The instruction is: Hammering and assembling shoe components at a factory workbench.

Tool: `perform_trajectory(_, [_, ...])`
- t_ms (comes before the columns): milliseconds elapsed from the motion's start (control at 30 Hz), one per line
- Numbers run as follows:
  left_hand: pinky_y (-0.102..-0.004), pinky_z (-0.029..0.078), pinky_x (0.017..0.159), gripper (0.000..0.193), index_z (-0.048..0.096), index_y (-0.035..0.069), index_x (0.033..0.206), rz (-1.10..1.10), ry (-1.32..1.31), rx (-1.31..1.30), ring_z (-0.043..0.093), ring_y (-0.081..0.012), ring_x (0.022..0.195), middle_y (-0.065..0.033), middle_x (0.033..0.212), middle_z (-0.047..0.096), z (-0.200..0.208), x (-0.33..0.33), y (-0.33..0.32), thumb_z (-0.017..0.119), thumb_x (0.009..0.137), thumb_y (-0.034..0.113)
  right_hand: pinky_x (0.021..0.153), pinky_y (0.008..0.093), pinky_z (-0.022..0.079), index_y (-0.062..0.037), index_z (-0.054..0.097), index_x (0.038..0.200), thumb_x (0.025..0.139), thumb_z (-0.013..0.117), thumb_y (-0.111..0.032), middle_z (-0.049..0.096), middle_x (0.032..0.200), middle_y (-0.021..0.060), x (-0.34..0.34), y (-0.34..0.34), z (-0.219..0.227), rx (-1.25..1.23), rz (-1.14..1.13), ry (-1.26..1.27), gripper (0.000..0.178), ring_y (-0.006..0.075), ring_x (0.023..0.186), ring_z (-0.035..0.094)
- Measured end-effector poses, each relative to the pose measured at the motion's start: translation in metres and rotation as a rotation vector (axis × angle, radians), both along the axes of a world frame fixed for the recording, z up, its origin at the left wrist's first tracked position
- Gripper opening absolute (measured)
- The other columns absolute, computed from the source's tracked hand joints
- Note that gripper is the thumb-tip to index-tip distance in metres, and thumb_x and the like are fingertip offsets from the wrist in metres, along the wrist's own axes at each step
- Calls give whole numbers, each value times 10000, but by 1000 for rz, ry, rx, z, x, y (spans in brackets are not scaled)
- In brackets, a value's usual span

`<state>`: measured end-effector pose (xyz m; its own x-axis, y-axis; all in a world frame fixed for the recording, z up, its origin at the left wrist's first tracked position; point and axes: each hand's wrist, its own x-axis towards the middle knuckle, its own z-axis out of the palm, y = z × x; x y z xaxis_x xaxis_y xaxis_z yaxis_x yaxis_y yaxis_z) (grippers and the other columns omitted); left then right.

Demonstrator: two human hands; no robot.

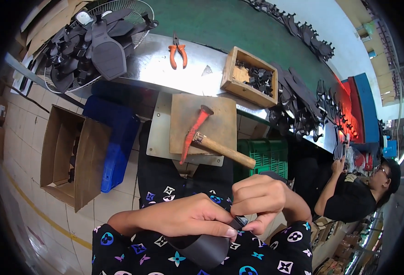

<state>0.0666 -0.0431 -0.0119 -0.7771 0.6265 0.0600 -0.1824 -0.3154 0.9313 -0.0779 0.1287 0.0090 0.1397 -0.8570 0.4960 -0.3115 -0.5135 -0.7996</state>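
Close to my body, my left hand is closed on a smooth, dark, curved piece that looks like a shoe sole. Its wide end hangs below my fingers over my patterned clothing. My right hand pinches at a small black shiny part between the two hands; its exact kind is hard to make out. Ahead of the hands, a hammer with a red head and a wooden handle rests on a tan board, which lies on a pale plate.
Orange-handled pliers lie on the metal bench edge. Beside them stands a wooden box of small black parts. Black soles fill a wire basket and lie piled at right. A cardboard box stands left; a co-worker sits right.
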Motion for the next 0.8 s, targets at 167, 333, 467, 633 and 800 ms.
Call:
perform_trajectory(167, [-322, 419, 592, 299, 703, -13, 1026, 118, 69, -192, 556, -162, 609, -136, 697, 602, 13, 2, -9, 605, 999, 268, 657, 377, 531, 86, 684, 978, 891, 747, -209, 663, 881, 151, -11, 1, 5, 111, -3, -25, 314, 317, 767, 652])
perform_trajectory(333, [-289, 501, 863, 241, 709, -14, 1099, 946, 55, -358, 653, -152, 962, -85, 1085, 719, 31, -13, -43, 626, 910, 110, 943, 403, 499, -28, 616, 1259, 856, 756, -266, 648, 1181, 156, -45, 35, -6, 400, -723, 337, 488, 346, 1059, 639])
perform_trajectory(467, [-325, 384, 1058, 407, 640, -18, 1249, 1771, 338, -675, 566, -201, 1163, -123, 1228, 647, 35, -30, -146, 617, 989, 294, 853, 424, 521, -9, 657, 1106, 888, 701, -172, 679, 1056, 196, -103, 85, -30, 251, -1480, 369, 275, 368, 982, 656])
perform_trajectory(633, [-400, 297, 1174, 755, 311, -27, 1518, 2299, 463, -1210, 347, -276, 1454, -189, 1587, 327, 5, -15, -272, 674, 959, 327, 868, 455, 495, 38, 598, 1140, 965, 603, -254, 617, 1066, 204, -208, 172, -40, 222, -2197, 649, 341, 392, 1024, 606])
perform_trajectory(800, [-383, 312, 1159, 525, 376, -27, 1478, 2075, 593, -800, 406, -267, 1406, -168, 1509, 436, 9, -34, -194, 549, 1027, 180, 789, 497, 534, 42, 674, 974, 830, 687, -265, 691, 929, 252, -273, 212, -37, 779, -1892, 687, 339, 420, 826, 660])
